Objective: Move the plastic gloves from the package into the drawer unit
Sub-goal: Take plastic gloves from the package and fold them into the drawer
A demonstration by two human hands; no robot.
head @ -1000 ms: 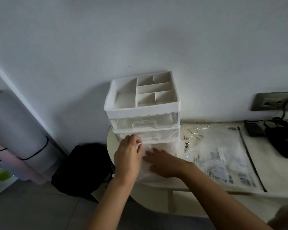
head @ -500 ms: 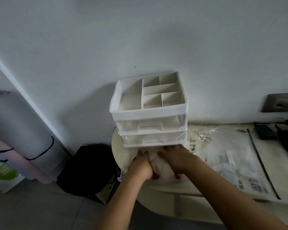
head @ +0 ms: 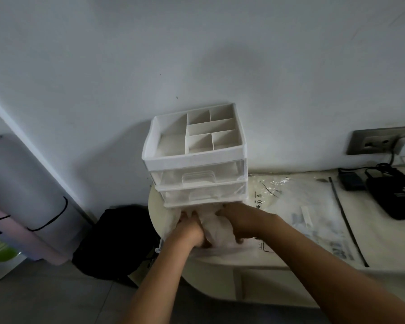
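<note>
I was in what looked like a room at home, a study corner rather than a workplace. A cream desk (head: 388,242) with a rounded end stood against a bare white wall (head: 197,54), below a wall socket (head: 369,142) with a charger plugged in. Rolled exercise mats (head: 17,183), grey and pink, leaned in the corner, and a black bag (head: 117,242) slumped on the tiled floor (head: 45,295).

Bare left hand (head: 189,232) on a slim, uncovered forearm that runs off the frame at 6 o'clock. Bare right hand (head: 241,220) on a broader forearm, at 4 o'clock, skin showing to the edge.
</note>
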